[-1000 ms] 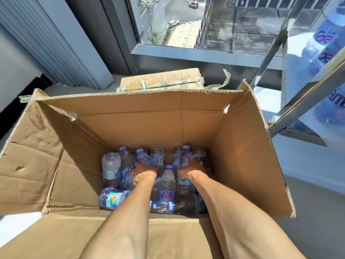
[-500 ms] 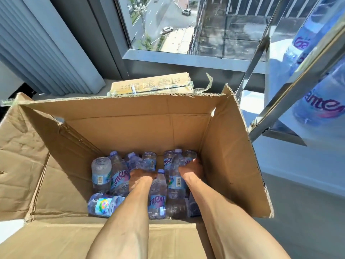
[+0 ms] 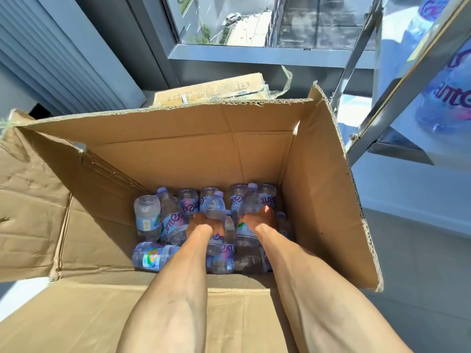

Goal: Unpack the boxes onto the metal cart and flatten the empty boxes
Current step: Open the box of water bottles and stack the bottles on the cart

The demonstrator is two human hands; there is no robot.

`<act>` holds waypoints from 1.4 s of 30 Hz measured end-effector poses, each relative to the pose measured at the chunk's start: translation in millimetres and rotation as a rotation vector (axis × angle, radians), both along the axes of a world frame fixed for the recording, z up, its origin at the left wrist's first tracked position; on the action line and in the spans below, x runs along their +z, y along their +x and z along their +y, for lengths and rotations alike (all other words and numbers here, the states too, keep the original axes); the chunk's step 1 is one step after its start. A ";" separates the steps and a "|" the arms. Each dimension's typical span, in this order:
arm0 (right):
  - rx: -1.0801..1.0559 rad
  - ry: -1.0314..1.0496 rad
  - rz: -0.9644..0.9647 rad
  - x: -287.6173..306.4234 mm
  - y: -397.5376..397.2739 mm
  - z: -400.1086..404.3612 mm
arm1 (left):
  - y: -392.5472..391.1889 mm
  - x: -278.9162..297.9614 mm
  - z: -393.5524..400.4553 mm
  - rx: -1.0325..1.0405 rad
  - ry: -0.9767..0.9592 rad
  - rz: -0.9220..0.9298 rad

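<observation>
Both my arms reach down into the open cardboard box point(image 3: 318, 174), which stands on the floor with its flaps folded out to the left, the right and toward me. My left hand point(image 3: 204, 222) is down among the water bottles point(image 3: 173, 220) at the bottom, and its fingers are curled round one small bottle point(image 3: 215, 212) whose cap points away from me. My right hand point(image 3: 260, 217) is just beside it, fingers wrapped on another bottle point(image 3: 248, 200) that stands up past my knuckles — a patch of sun falls on that hand. I cannot see the fingertips themselves; the backs of my hands hide them.

The bottles crowd the far right part of the box floor: a row stands along the far wall, several lie on their sides nearer to me, and one with a rainbow label point(image 3: 153, 257) lies at the near left edge of the heap. The left part of the box floor is bare cardboard.

Beyond the box, against the window point(image 3: 229, 21), lies a flattened box point(image 3: 211, 91) with loose tape curling off its right end. The metal cart point(image 3: 397, 98) stands to the right, its shiny legs slanting up — bottles point(image 3: 446, 98) already rest on its shelf.
</observation>
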State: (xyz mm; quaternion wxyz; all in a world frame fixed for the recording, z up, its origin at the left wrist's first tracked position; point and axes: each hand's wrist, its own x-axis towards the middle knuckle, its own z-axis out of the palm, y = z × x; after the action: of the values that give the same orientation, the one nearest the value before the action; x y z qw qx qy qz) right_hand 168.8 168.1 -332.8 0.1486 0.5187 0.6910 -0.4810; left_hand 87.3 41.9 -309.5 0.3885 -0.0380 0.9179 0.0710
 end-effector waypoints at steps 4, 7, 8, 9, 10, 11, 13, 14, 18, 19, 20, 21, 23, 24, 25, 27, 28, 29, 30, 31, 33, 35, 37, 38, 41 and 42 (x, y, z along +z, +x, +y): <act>-0.321 -0.246 0.322 4.9 10.8 1.8 | 8.0 4.6 -0.5 0.675 0.554 -0.254; -0.413 -0.531 0.427 36.0 10.0 2.6 | 11.2 24.7 -2.9 0.975 0.747 -0.357; -0.468 -0.671 0.453 47.1 6.5 3.4 | 10.3 32.6 -3.3 1.016 0.806 -0.366; -0.537 -0.819 0.490 56.7 2.2 4.2 | 9.0 41.0 -3.5 1.061 0.886 -0.374; -0.584 -0.913 0.512 68.2 -2.8 4.4 | 7.0 51.5 -3.4 1.104 0.963 -0.393; -0.602 -0.963 0.525 77.8 -6.4 3.6 | 4.9 61.1 -3.0 1.152 1.030 -0.446; -0.542 -0.979 0.541 98.2 -7.9 -2.1 | 1.6 88.6 -3.5 1.156 1.117 -0.518; -0.497 -0.984 0.556 107.7 -6.2 -4.3 | 1.0 102.5 -4.0 1.111 1.141 -0.530; -0.364 -1.000 0.656 161.0 6.8 -15.3 | 3.1 156.0 -25.3 0.915 1.164 -0.545; -0.339 -1.022 0.676 172.5 9.1 -16.9 | 5.6 164.7 -30.3 0.873 1.176 -0.540; -0.307 -1.041 0.699 186.9 11.9 -18.2 | 9.0 175.6 -36.2 0.831 1.196 -0.522; -0.275 -1.059 0.715 200.3 14.1 -19.1 | 12.0 185.4 -40.8 0.797 1.217 -0.501; -0.193 -1.058 0.759 222.3 17.6 -22.5 | 20.2 201.9 -47.6 0.754 1.245 -0.438; -0.149 -1.064 0.782 231.4 19.4 -24.2 | 23.0 207.3 -49.7 0.753 1.259 -0.400; -0.109 -1.072 0.800 238.5 23.4 -26.4 | 27.8 211.6 -52.4 0.758 1.292 -0.371; -0.066 -1.042 0.802 246.4 30.0 -27.8 | 36.5 220.2 -56.8 0.781 1.374 -0.337; -0.056 -1.016 0.795 250.2 33.3 -27.9 | 41.8 226.9 -57.4 0.786 1.415 -0.332; -0.056 -1.004 0.796 255.1 36.2 -28.6 | 45.0 233.1 -56.7 0.785 1.457 -0.325; -0.053 -1.004 0.806 260.1 41.4 -28.8 | 49.2 238.7 -55.8 0.770 1.489 -0.314; -0.043 -1.017 0.814 265.4 46.5 -29.7 | 52.8 243.7 -56.2 0.758 1.503 -0.302; -0.006 -1.034 0.827 279.8 60.2 -30.2 | 64.4 257.3 -53.7 0.762 1.514 -0.292; 0.060 -1.003 0.825 292.3 75.8 -27.1 | 80.2 270.2 -48.2 0.756 1.521 -0.281; 0.122 -0.966 0.801 307.5 94.4 -17.8 | 99.4 284.3 -42.5 0.708 1.531 -0.295; 0.139 -0.956 0.798 313.9 103.9 -11.5 | 109.0 291.1 -39.0 0.684 1.534 -0.301; 0.136 -0.951 0.807 332.7 135.4 7.0 | 138.5 308.1 -23.8 0.618 1.531 -0.280; 0.116 -0.939 0.816 338.0 147.6 14.7 | 150.2 314.0 -16.0 0.594 1.527 -0.285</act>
State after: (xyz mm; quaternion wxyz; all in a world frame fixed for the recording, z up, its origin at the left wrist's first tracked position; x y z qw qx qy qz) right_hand 316.3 182.8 5.3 0.1108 0.1341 0.4341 -0.8839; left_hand 237.5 25.9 4.5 0.3852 -0.0132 0.5110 0.7683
